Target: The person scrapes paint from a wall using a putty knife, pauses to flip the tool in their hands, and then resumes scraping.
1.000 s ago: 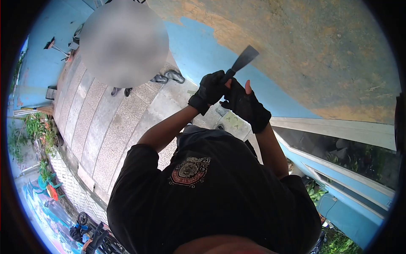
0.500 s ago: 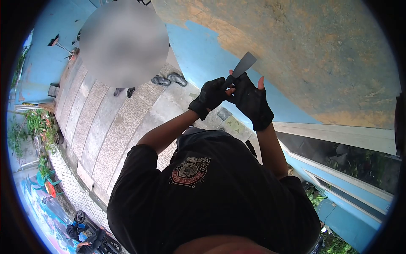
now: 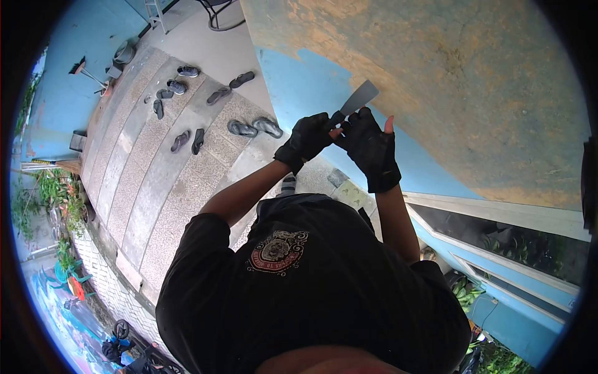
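My left hand [image 3: 309,138], in a black fingerless glove, is closed around the dark handle of a putty knife [image 3: 361,96]. The flat grey blade points up and right, in front of the wall [image 3: 436,81], which has bare brownish patches and blue paint. Beside the handle is my right hand [image 3: 370,146], gloved the same way. Its thumb sticks out and its other fingers are partly bent near the base of the blade. Whether those fingers touch the knife is hard to make out.
Several sandals and shoes [image 3: 242,128] lie on the striped paving [image 3: 149,181] to the left. A broom [image 3: 87,70] leans at the far blue wall. Plants [image 3: 59,187] line the left edge. A window ledge [image 3: 498,212] runs along the right. A ladder [image 3: 156,15] stands at the top.
A large blurred round patch at the upper left is gone, and footwear and paving show there now. The view has shifted slightly. Both hands stay almost in place around the putty knife.
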`<state>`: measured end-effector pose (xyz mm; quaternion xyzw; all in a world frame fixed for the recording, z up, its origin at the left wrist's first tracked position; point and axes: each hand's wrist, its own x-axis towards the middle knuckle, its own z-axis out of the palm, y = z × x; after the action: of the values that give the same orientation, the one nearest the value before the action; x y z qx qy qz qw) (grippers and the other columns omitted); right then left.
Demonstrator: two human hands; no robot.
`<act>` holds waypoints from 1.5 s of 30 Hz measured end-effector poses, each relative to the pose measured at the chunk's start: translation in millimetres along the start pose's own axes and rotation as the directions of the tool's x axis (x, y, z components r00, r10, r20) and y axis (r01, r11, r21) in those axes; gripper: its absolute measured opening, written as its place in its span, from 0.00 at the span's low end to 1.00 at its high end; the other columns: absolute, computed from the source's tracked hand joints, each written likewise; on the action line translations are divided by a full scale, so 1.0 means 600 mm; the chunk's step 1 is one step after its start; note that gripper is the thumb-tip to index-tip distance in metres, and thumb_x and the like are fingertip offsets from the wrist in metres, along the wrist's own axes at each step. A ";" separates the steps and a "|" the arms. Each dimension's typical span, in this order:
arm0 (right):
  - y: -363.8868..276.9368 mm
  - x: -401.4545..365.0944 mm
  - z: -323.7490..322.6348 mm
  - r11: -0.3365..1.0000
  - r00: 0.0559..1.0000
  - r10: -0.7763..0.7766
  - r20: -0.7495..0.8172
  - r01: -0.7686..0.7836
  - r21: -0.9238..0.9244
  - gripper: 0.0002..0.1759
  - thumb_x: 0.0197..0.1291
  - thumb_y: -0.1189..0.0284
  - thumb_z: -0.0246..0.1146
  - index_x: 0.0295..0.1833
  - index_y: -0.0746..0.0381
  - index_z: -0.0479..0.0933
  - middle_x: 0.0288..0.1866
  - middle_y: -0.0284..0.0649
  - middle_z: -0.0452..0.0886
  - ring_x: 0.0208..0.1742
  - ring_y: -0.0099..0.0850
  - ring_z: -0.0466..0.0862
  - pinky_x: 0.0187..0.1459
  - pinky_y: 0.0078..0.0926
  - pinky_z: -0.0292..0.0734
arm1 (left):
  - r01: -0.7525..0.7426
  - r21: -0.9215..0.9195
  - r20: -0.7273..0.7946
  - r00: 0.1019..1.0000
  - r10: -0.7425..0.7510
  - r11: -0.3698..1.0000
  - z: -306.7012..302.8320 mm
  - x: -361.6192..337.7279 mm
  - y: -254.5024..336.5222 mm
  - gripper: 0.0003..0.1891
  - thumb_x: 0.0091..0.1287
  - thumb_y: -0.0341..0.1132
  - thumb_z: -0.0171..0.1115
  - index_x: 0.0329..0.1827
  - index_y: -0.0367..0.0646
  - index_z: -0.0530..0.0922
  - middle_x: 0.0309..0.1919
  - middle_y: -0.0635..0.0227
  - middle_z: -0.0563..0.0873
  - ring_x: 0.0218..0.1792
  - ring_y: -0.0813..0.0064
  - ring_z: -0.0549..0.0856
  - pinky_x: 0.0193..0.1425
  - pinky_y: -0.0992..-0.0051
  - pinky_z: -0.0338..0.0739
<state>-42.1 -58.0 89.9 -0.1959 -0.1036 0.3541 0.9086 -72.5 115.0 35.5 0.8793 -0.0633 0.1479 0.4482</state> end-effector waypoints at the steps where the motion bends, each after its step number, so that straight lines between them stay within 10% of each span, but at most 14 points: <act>1: -0.001 0.007 0.003 1.000 1.000 -0.002 0.001 0.002 -0.001 0.48 0.62 0.30 0.44 0.73 0.57 0.59 0.61 0.41 0.71 0.62 0.41 0.72 0.63 0.54 0.68 | 0.105 -0.054 0.065 0.993 -0.101 0.993 -0.013 -0.004 0.004 0.15 0.60 0.44 0.73 0.33 0.43 0.78 0.22 0.61 0.81 0.25 0.60 0.83 0.30 0.67 0.76; 5: 0.003 0.025 0.007 0.996 0.980 -0.044 -0.193 0.057 0.063 0.49 0.62 0.29 0.42 0.73 0.58 0.61 0.67 0.42 0.70 0.67 0.44 0.70 0.63 0.57 0.67 | 0.029 0.044 0.130 0.991 -0.035 0.999 -0.028 -0.007 -0.021 0.16 0.58 0.45 0.74 0.34 0.43 0.80 0.24 0.60 0.83 0.26 0.59 0.83 0.31 0.66 0.76; 11: 0.033 0.058 -0.002 0.995 0.989 -0.091 0.119 0.087 0.043 0.48 0.63 0.30 0.42 0.76 0.55 0.58 0.71 0.45 0.67 0.68 0.44 0.68 0.66 0.57 0.64 | 0.078 -0.106 0.084 0.994 -0.069 0.991 -0.046 0.012 -0.057 0.12 0.61 0.41 0.72 0.37 0.42 0.81 0.29 0.60 0.86 0.30 0.62 0.86 0.34 0.68 0.78; 13: 0.050 0.058 0.020 0.977 0.949 -0.153 -0.275 0.188 0.103 0.47 0.64 0.31 0.45 0.75 0.55 0.59 0.68 0.45 0.70 0.66 0.42 0.70 0.64 0.55 0.65 | 0.084 -0.103 0.046 0.996 -0.079 0.991 -0.057 0.019 -0.058 0.11 0.62 0.39 0.71 0.37 0.42 0.81 0.29 0.61 0.87 0.31 0.63 0.87 0.35 0.69 0.79; 17: 0.072 0.060 -0.024 0.986 0.915 -0.169 -0.365 0.161 -0.052 0.48 0.62 0.31 0.48 0.76 0.55 0.56 0.66 0.44 0.70 0.62 0.39 0.71 0.64 0.47 0.67 | -0.004 -0.266 0.030 0.999 0.012 0.964 -0.075 0.027 -0.039 0.10 0.62 0.38 0.71 0.39 0.43 0.82 0.31 0.62 0.87 0.32 0.65 0.87 0.36 0.70 0.80; 21: 0.106 0.067 -0.067 0.813 0.959 -0.028 0.280 -0.142 0.565 0.36 0.71 0.47 0.52 0.74 0.58 0.61 0.79 0.46 0.58 0.72 0.36 0.68 0.74 0.38 0.56 | -0.308 -0.233 -0.003 0.949 0.316 0.922 -0.063 0.030 -0.015 0.11 0.63 0.40 0.70 0.43 0.45 0.83 0.32 0.61 0.86 0.32 0.62 0.87 0.34 0.69 0.79; 22: 0.114 0.061 -0.041 0.990 0.992 -0.087 0.092 0.096 -0.103 0.32 0.71 0.49 0.52 0.71 0.59 0.65 0.78 0.45 0.61 0.74 0.35 0.66 0.75 0.39 0.55 | -0.411 -0.173 -0.025 0.910 0.413 0.895 -0.070 0.034 -0.001 0.12 0.62 0.41 0.69 0.46 0.47 0.83 0.29 0.62 0.84 0.30 0.60 0.86 0.33 0.67 0.79; 23: 0.116 0.060 -0.028 0.645 0.966 -0.257 -0.013 0.162 -0.747 0.29 0.72 0.52 0.51 0.69 0.60 0.69 0.76 0.45 0.63 0.77 0.34 0.63 0.75 0.39 0.53 | -0.415 -0.175 -0.027 0.908 0.417 0.893 -0.068 0.033 -0.002 0.12 0.62 0.41 0.69 0.46 0.47 0.83 0.29 0.62 0.84 0.30 0.60 0.86 0.33 0.67 0.79; 24: 0.111 0.071 -0.042 0.196 0.988 -0.147 0.049 0.078 -0.978 0.46 0.66 0.43 0.54 0.80 0.56 0.47 0.82 0.41 0.51 0.78 0.35 0.60 0.74 0.37 0.59 | -0.448 -0.129 -0.018 0.893 0.450 0.885 -0.066 0.033 -0.004 0.13 0.62 0.41 0.68 0.47 0.48 0.83 0.29 0.63 0.83 0.30 0.60 0.85 0.33 0.66 0.79; 27: 0.112 0.057 -0.051 0.168 0.996 -0.084 -0.001 0.013 -0.986 0.40 0.72 0.44 0.47 0.79 0.55 0.49 0.81 0.38 0.53 0.78 0.34 0.60 0.75 0.37 0.57 | -0.473 -0.094 -0.001 0.880 0.475 0.876 -0.063 0.032 -0.012 0.13 0.62 0.39 0.68 0.49 0.49 0.83 0.28 0.63 0.81 0.30 0.60 0.85 0.33 0.65 0.79; 28: 0.115 0.060 -0.052 0.168 0.996 -0.085 -0.003 0.011 -0.986 0.40 0.72 0.44 0.47 0.79 0.55 0.49 0.81 0.38 0.53 0.78 0.34 0.60 0.75 0.37 0.57 | -0.464 -0.105 0.010 0.884 0.467 0.880 -0.065 0.031 -0.014 0.13 0.62 0.38 0.67 0.49 0.50 0.83 0.29 0.64 0.81 0.30 0.61 0.85 0.33 0.65 0.79; 29: 0.120 0.062 -0.054 0.764 0.992 -0.065 -0.112 -0.023 -0.645 0.37 0.73 0.45 0.44 0.78 0.55 0.51 0.80 0.38 0.55 0.77 0.33 0.61 0.75 0.37 0.57 | -0.463 -0.108 0.012 0.884 0.467 0.880 -0.065 0.031 -0.015 0.13 0.62 0.38 0.67 0.49 0.50 0.83 0.29 0.64 0.81 0.30 0.61 0.85 0.33 0.65 0.79; 30: 0.123 0.064 -0.056 1.000 0.983 0.016 -0.181 -0.017 0.000 0.36 0.75 0.45 0.41 0.78 0.54 0.53 0.79 0.38 0.58 0.77 0.31 0.61 0.75 0.36 0.57 | -0.480 -0.096 0.022 0.875 0.483 0.872 -0.068 0.033 -0.014 0.14 0.62 0.38 0.68 0.50 0.49 0.82 0.29 0.64 0.81 0.30 0.60 0.85 0.32 0.65 0.79; 45: 0.125 0.047 -0.049 0.973 0.987 -0.017 -0.163 -0.022 -0.231 0.35 0.73 0.43 0.47 0.74 0.56 0.62 0.52 0.31 0.77 0.56 0.28 0.75 0.57 0.33 0.71 | 0.097 -0.647 0.098 0.994 -0.044 0.756 -0.073 0.028 -0.004 0.05 0.67 0.33 0.63 0.36 0.42 0.77 0.26 0.72 0.81 0.27 0.79 0.82 0.30 0.74 0.75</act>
<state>-57.2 3.3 32.7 -0.3290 -0.0690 0.3234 0.8845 -64.7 152.1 63.4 0.6758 -0.0946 0.0659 0.7280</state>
